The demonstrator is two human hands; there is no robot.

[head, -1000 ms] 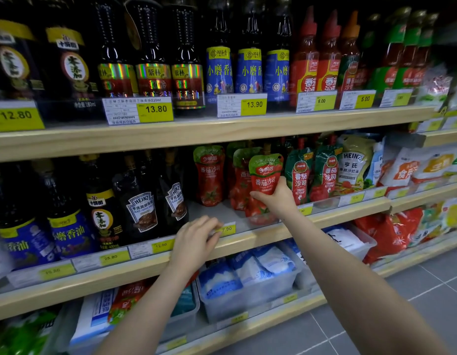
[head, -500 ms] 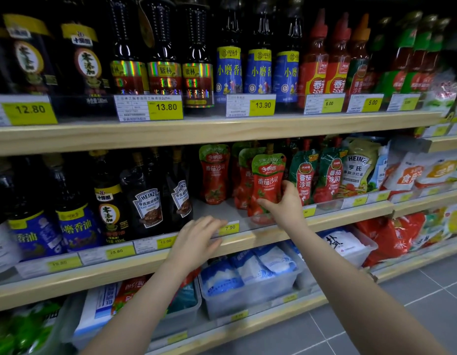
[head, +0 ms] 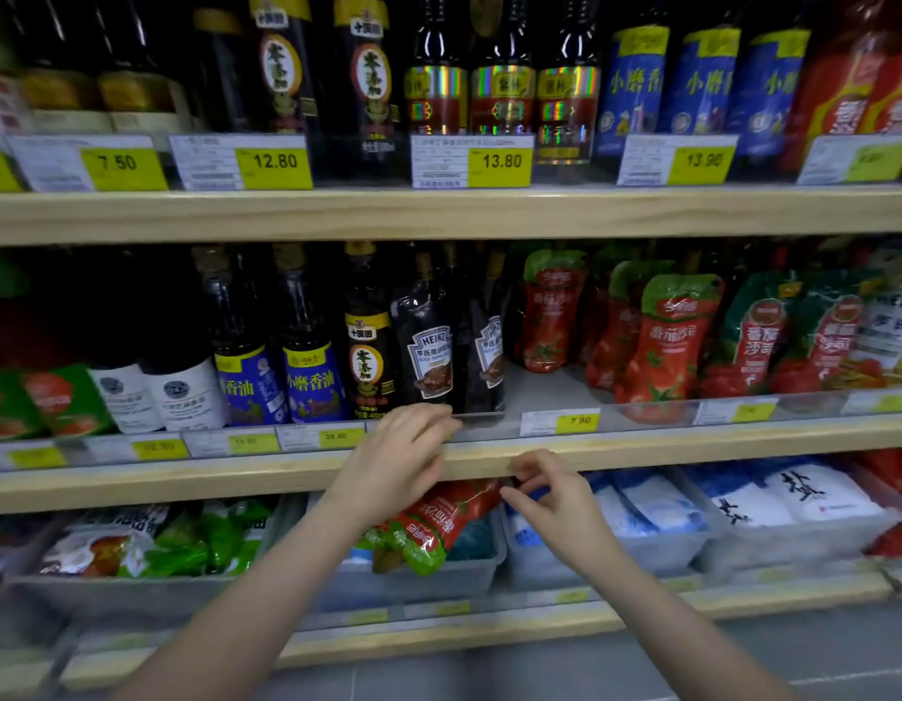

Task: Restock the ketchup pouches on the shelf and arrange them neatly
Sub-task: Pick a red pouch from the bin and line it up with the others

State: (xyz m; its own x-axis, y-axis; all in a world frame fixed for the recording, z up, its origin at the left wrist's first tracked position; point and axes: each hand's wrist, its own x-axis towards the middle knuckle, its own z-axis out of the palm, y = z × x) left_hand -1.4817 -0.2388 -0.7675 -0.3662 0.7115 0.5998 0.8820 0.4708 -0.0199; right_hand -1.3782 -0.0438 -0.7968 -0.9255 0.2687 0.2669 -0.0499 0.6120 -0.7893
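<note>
Both hands are down at the front edge of the middle shelf [head: 692,450], a pale wooden board with a clear price rail along it. The left hand [head: 396,460] lies loosely open, fingers curved over the rail just in front of the dark Heinz bottles [head: 428,341], gripping nothing. The right hand [head: 555,503] sits a little lower and to the right, below the shelf lip, its thumb and fingers [head: 532,460] drawn together in a pinch; whether anything is held between them I cannot tell, since the picture is blurred there. Between and behind the two hands, on the lower level, a red and green ketchup pouch [head: 439,523] lies on its side in a grey bin [head: 454,579], tilted with its green end hanging towards the near edge. Up on the middle shelf, right of the dark bottles, more ketchup pouches [head: 671,341] stand upright in a loose row, with one pouch [head: 552,311] set further back and bare shelf in front of it above the yellow 7.90 price tag [head: 560,422]. To the right of the bin, white and blue bags [head: 656,503] fill another tray. The top shelf carries tall dark bottles [head: 502,83] behind yellow price labels.
</note>
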